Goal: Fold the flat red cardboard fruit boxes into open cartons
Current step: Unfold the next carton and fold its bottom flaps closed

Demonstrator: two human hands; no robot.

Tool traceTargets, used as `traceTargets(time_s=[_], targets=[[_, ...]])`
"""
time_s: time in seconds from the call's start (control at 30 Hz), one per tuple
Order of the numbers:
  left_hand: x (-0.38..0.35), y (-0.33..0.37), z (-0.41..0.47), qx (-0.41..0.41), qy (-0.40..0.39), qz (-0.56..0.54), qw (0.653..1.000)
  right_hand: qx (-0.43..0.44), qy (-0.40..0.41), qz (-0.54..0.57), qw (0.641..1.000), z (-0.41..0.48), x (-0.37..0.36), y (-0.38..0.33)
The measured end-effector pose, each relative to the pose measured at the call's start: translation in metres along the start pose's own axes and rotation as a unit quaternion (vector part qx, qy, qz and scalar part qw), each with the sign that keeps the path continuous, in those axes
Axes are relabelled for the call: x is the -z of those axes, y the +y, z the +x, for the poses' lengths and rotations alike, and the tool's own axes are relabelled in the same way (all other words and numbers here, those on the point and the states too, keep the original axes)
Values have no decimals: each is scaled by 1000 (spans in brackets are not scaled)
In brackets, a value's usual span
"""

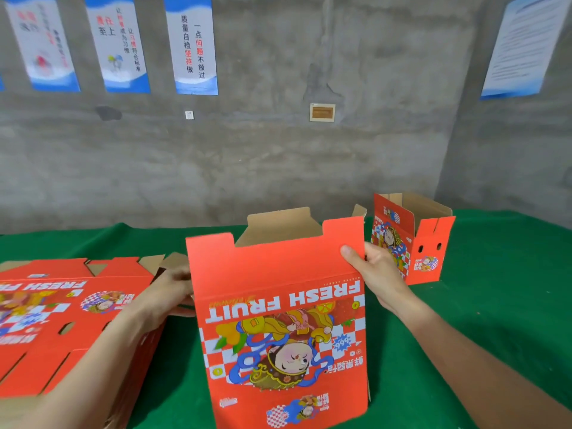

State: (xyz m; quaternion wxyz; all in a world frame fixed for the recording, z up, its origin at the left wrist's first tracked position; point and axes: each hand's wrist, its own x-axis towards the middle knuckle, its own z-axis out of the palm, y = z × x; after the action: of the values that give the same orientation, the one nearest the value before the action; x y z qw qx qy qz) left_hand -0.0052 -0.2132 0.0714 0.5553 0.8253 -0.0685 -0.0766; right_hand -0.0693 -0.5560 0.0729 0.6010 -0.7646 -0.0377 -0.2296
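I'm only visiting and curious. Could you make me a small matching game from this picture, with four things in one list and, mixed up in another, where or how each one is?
Things:
1. held box
2. flat boxes
3. folded carton
4. posters

Places or states:
A. hanging on the grey wall
B. upright in the middle, gripped by the left hand and right hand
C. standing open at the far right of the green table
D. lying flat at the left of the table

Pairs: 1-B, 2-D, 3-C, 4-A.
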Motion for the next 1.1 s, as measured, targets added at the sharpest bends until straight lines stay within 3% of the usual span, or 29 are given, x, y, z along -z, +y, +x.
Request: traceTargets(time_s=[0.1, 0.27, 0.4, 0.5, 0.6, 0.7, 0.83, 0.9, 1.0, 1.1], targets=[[-9, 0, -5, -83, 30, 55, 995, -3, -22, -23, 999, -4, 2, 4], [-26, -4, 4, -110, 208, 87, 968, -22, -29, -99, 994, -9, 19, 12], [-39, -15, 10, -73, 288, -18, 955, -29, -28, -156, 987, -16, 21, 18], [-52, -25, 10, -17, 311, -126, 942, -59, -33, -187, 980, -23, 14, 25], [-63, -27, 11, -1, 321, -173, 931, -96, 30, -185, 978, -24, 11, 24], [-67, -24, 10, 5, 313, -227, 922, -86, 64, -198, 974, -20, 8, 26], [-65, -29, 0, -6, 261, -311, 914, -57, 68, -295, 951, -20, 5, 35], [-65, -29, -8, -24, 214, -277, 937, -67, 70, -274, 957, -20, 9, 38], [-65, -21, -17, -70, 226, -90, 967, -58, 74, -250, 964, -22, 10, 38], [-67, -11, -24, -141, 268, 108, 947, -60, 65, -303, 949, -27, 6, 34]])
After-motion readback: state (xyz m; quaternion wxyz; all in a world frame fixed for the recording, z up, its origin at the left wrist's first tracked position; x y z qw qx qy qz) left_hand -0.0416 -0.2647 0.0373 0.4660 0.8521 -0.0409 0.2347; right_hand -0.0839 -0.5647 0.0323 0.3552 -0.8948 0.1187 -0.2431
